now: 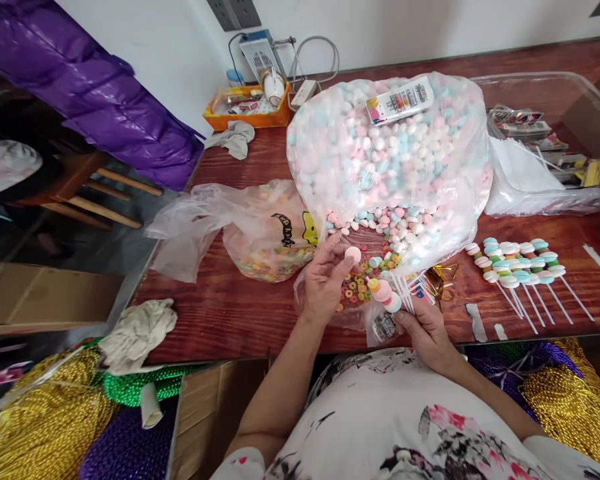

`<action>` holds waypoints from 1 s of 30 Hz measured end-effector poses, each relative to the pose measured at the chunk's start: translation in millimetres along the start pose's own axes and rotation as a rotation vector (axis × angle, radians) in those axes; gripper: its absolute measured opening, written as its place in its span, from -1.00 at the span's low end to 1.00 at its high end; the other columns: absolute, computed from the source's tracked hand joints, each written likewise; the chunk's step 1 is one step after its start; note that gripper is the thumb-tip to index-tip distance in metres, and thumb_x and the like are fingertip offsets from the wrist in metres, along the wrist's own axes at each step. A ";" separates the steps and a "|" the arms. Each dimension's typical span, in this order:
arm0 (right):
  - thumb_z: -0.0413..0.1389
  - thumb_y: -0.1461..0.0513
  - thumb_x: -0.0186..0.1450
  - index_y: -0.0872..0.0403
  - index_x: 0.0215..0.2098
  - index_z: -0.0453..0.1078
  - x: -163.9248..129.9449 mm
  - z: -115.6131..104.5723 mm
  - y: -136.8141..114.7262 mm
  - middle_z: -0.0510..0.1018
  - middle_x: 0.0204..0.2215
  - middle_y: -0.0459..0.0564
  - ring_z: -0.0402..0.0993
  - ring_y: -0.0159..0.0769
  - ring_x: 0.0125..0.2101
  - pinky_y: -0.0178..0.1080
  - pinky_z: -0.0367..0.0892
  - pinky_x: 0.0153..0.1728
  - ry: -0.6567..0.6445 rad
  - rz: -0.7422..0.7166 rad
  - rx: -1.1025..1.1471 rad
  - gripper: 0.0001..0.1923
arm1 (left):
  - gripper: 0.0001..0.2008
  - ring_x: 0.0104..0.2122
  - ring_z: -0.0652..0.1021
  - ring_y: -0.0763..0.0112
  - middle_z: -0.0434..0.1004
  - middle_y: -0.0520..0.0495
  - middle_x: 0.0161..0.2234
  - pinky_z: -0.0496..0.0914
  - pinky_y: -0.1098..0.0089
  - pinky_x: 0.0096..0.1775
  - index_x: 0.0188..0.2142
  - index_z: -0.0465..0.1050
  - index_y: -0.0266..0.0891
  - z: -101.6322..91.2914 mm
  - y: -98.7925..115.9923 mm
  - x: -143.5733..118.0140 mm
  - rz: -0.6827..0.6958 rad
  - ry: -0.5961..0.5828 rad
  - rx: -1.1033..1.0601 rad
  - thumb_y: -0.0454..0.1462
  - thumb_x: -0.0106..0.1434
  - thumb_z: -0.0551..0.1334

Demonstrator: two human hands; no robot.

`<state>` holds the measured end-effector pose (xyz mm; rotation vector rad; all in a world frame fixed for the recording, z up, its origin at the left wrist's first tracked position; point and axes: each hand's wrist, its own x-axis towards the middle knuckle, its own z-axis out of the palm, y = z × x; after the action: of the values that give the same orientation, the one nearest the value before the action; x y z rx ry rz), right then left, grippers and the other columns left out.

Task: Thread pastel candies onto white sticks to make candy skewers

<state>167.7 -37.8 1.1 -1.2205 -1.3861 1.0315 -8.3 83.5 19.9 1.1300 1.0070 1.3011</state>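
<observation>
My left hand (324, 280) pinches a round pink marshmallow (353, 255) between thumb and fingertips. Close by, my right hand (426, 328) is closed on a skewer (384, 295) threaded with pink and white marshmallows and a yellow ring at its tip. Most of its stick is hidden by my fingers. Under and between my hands lie loose coloured cereal rings (353, 288) on clear plastic. Pastel marshmallows spill from the mouth of a big clear bag (390, 160) just beyond. A bunch of white sticks (406, 293) lies beside my right hand.
Several finished-looking skewers (520, 263) lie in a row at right. Behind them stands a clear plastic bin (540, 200) with packets. At left are a knotted bag of cereal rings (265, 240), a crumpled cloth (139, 332) and an orange tray (250, 119). Bead bundles (50, 413) sit below the table.
</observation>
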 end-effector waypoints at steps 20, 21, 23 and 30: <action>-0.01 0.20 0.46 0.03 -0.42 0.32 4.3 -0.6 -3.9 0.30 -0.56 -0.17 0.18 -0.39 -0.52 -0.30 0.13 -0.44 -0.072 0.030 -0.169 -0.72 | -0.79 -0.12 0.59 0.25 0.63 -0.05 -0.13 0.48 0.18 0.03 -0.12 0.64 0.00 -10.1 -1.2 -41.0 0.432 0.017 0.485 -0.27 0.24 0.35; -0.01 0.20 0.46 0.03 -0.41 0.33 4.5 -1.1 -3.9 0.31 -0.56 -0.17 0.18 -0.39 -0.52 -0.30 0.13 -0.44 -0.068 0.034 -0.166 -0.73 | -0.78 -0.12 0.60 0.25 0.64 -0.06 -0.12 0.49 0.19 0.03 -0.12 0.64 0.00 -11.5 -3.4 -41.5 0.474 -0.009 0.529 -0.29 0.26 0.33; 0.00 0.20 0.45 0.04 -0.41 0.35 4.7 -1.2 -4.5 0.30 -0.56 -0.17 0.16 -0.39 -0.53 -0.30 0.13 -0.44 -0.058 0.034 -0.148 -0.73 | -0.76 -0.10 0.61 0.27 0.65 -0.08 -0.10 0.50 0.20 0.03 -0.09 0.62 -0.03 -13.8 -8.7 -42.3 0.568 -0.056 0.610 -0.33 0.30 0.28; 0.02 0.17 0.46 0.07 -0.32 0.45 13.3 4.2 -3.8 0.30 -0.56 -0.17 0.14 -0.41 -0.54 -0.31 0.13 -0.45 0.023 0.016 -0.103 -0.75 | -0.78 -0.19 0.64 0.40 0.67 -0.07 -0.17 0.56 0.31 -0.07 -0.10 0.59 -0.16 -15.1 -22.6 -39.1 0.712 -0.034 0.710 -0.40 0.33 0.24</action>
<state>162.8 -25.1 6.0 -1.3169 -1.4278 0.9643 -20.5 46.5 -7.5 2.1892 1.1213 1.4882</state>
